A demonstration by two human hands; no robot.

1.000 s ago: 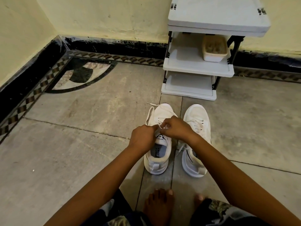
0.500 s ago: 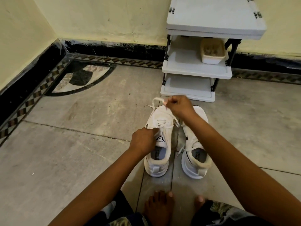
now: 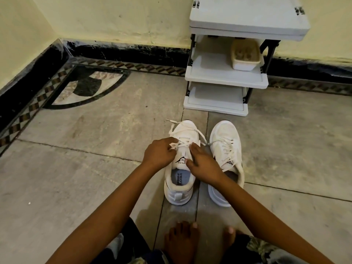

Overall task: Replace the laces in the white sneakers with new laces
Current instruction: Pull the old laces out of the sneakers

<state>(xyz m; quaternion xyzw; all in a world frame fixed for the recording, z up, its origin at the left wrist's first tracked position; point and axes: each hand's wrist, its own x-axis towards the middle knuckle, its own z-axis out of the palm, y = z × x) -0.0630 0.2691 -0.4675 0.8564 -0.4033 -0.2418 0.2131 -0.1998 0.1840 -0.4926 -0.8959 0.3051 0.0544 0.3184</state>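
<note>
Two white sneakers stand side by side on the floor, toes pointing away from me. The left sneaker (image 3: pixel 181 180) has its white lace (image 3: pixel 185 132) partly undone, with loose ends trailing over the toe. My left hand (image 3: pixel 160 154) pinches the lace at the left eyelets. My right hand (image 3: pixel 203 164) rests on the tongue, fingertips pinching the lace at the right eyelets. The right sneaker (image 3: pixel 225 141) is still laced and no hand touches it.
A white three-tier plastic rack (image 3: pixel 226 79) stands just beyond the sneakers against the wall, with a small tub (image 3: pixel 245 54) on its middle shelf. My bare feet (image 3: pixel 182 242) are near the bottom edge. Tiled floor spreads left and right.
My right hand, which had pulled the lace up and away over the toe, has come back down onto the left sneaker's tongue. My left hand has shifted slightly forward along the eyelets.
</note>
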